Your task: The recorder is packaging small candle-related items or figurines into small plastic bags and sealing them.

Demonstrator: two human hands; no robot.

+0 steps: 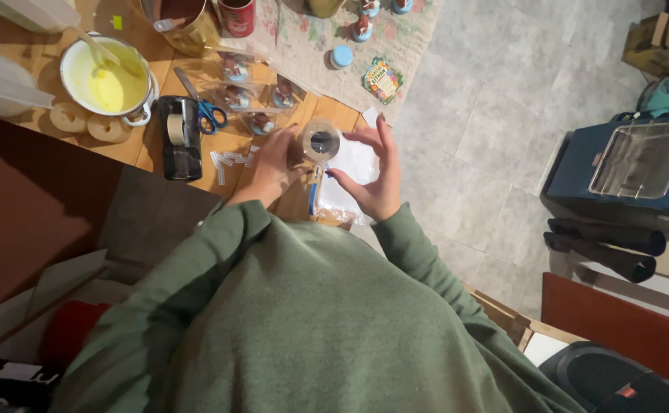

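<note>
A clear, round roll of tape [321,141] sits upright over the near edge of the wooden table [139,149], held between both hands. Left hand [272,164]: grip closed on the roll's left side. Right hand [373,172]: fingers spread and curved around the right side, tips touching the roll. Below the roll lies a clear plastic bag [346,180]. Further left stand a black tape dispenser [179,138], blue-handled scissors [206,107] and a bowl of yellow mixture [107,76].

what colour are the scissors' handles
Blue, seen in the head view: the scissors lie on the wooden table beside the black tape dispenser.
</note>
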